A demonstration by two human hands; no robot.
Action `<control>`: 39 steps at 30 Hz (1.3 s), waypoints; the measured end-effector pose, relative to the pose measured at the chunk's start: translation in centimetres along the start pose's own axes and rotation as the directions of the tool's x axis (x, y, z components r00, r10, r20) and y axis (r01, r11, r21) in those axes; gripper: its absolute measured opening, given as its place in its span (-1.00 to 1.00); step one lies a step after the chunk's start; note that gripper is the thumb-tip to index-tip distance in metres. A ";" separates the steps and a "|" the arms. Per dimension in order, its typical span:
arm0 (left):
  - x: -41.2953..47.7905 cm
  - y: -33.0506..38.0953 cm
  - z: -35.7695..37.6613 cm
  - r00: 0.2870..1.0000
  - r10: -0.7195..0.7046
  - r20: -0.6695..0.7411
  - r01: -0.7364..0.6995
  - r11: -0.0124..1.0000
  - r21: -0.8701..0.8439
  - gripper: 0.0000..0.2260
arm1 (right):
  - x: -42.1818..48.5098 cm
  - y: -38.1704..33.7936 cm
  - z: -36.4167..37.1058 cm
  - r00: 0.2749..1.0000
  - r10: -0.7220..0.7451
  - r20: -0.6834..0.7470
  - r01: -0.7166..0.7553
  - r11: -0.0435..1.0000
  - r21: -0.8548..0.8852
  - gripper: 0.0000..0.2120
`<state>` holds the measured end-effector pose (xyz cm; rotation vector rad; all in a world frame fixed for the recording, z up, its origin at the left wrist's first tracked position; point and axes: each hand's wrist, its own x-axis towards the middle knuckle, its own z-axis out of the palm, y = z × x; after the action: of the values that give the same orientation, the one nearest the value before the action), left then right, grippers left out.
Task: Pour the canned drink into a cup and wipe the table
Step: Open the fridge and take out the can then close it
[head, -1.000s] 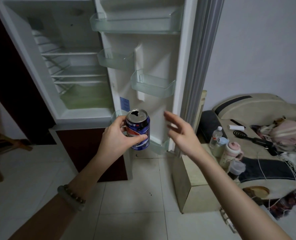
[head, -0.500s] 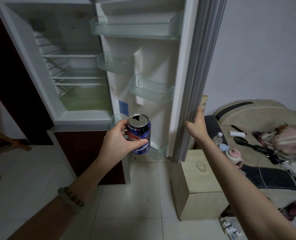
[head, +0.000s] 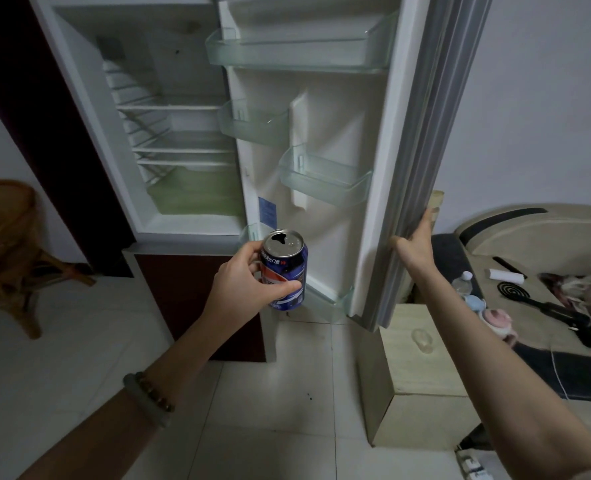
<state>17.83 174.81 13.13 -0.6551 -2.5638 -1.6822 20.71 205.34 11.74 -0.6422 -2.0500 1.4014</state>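
An opened blue drink can stands upright in my left hand, whose fingers and thumb wrap round its side, in front of the lower part of an open fridge. The can's top shows a dark opening. My right hand holds the outer edge of the fridge door, thumb on the inner side and fingers behind the edge. No cup or cloth is in view.
The fridge's inside shows bare shelves, and the door carries see-through racks. A beige box-like table stands right of the door. A low surface at the right holds bottles, a pink kettle and a mosquito coil. A wicker chair stands at left.
My right hand reached from open air to the fridge door's edge and took hold of it; the door has swung a little. The can stays in my left hand.
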 end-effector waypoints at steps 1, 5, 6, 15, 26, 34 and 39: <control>-0.2 0.0 -0.1 1.000 -0.002 -0.003 0.002 1.000 0.004 -0.27 | 0.1 0.0 0.0 1.000 -0.008 -0.006 0.008 1.000 -0.005 -0.07; -0.8 -0.1 -0.6 1.000 0.012 0.004 -0.012 1.000 0.016 -0.25 | -0.2 0.3 0.4 0.999 -0.015 -0.029 0.014 0.999 -0.044 -0.10; -0.9 -0.1 -0.6 1.000 0.014 -0.001 -0.014 1.000 0.012 -0.24 | -0.4 0.5 0.5 0.999 -0.022 -0.030 0.021 0.999 -0.046 -0.10; -2.9 -0.6 -1.0 1.000 0.027 0.015 -0.027 0.999 -0.039 -0.28 | -6.6 0.8 2.1 0.971 -0.203 0.129 0.230 0.940 -0.251 -0.04; -6.3 -2.8 -4.6 0.997 0.044 -0.059 -0.047 0.998 -0.052 -0.32 | -12.8 0.1 5.9 0.657 -0.564 0.500 0.754 0.466 -0.464 -0.25; -9.1 -4.1 -8.8 0.981 0.003 -0.195 -0.001 1.000 0.013 -0.44 | -12.9 -2.4 11.7 0.225 -0.696 0.682 0.906 -0.108 -0.408 -0.36; -9.9 -5.5 -12.3 0.956 -0.053 -0.287 0.075 0.995 0.067 -0.42 | -12.9 -5.1 16.6 0.038 -0.693 0.720 0.876 -0.323 -0.357 -0.31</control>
<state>22.28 158.77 11.30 -0.3010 -2.4523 -1.5532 18.23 183.95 9.36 0.8298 -2.2474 -0.5349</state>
